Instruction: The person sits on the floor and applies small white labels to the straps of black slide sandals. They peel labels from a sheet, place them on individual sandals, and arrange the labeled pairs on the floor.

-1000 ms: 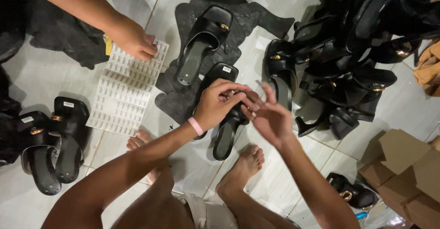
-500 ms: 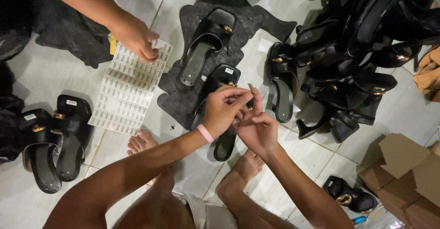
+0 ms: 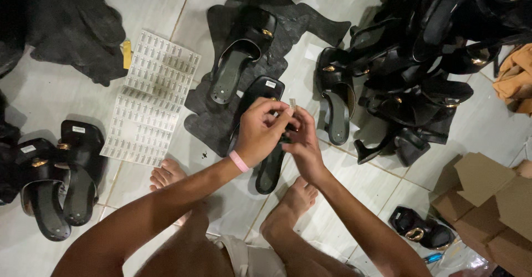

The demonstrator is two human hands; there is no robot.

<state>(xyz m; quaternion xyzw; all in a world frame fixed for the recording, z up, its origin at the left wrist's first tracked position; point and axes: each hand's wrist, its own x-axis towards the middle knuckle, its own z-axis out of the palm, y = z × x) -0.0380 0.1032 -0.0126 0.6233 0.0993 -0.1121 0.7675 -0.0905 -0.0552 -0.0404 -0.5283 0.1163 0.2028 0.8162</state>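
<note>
My left hand (image 3: 259, 131), with a pink wristband, and my right hand (image 3: 305, 146) meet fingertip to fingertip over a black sandal (image 3: 270, 173) lying on the tiled floor. Together they pinch a small white sticker (image 3: 292, 104), held just above the sandal's front strap. My hands hide the middle of the sandal. Two white sticker sheets (image 3: 145, 97) lie on the floor to the left of my hands. My bare feet (image 3: 293, 205) rest just below the sandal.
A second black sandal (image 3: 239, 61) lies on a black mat (image 3: 210, 124); another sandal (image 3: 335, 108) lies to the right. A pile of black sandals (image 3: 421, 44) fills the top right. A sandal pair (image 3: 61, 177) sits left, cardboard boxes (image 3: 487, 210) lower right, dark cloth (image 3: 66, 22) upper left.
Another person's hand that rested on the sticker sheet has left the view. My two hands have drawn closer together over the sandal, the sticker now pinched between them.
</note>
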